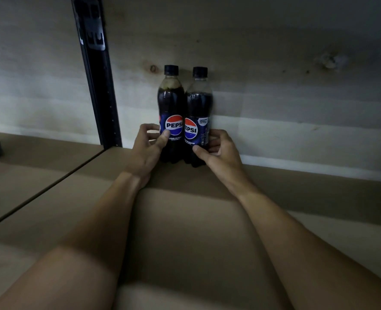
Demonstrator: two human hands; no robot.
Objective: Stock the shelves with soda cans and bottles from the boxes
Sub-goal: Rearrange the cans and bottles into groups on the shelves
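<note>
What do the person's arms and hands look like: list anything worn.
Nothing worn shows. The left hand and right hand are ungloved, with no rings showing. Both forearms are bare to the frame edge: no sleeves, watch or wristband.

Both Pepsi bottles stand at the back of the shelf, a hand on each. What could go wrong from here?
1. The left bottle and right bottle stand side by side, seemingly touching. If the left hand or right hand pulls away unevenly, one may knock the other over.
2. Foam shows in the left bottle's neck, so it may be shaken and fizz over later.
</note>
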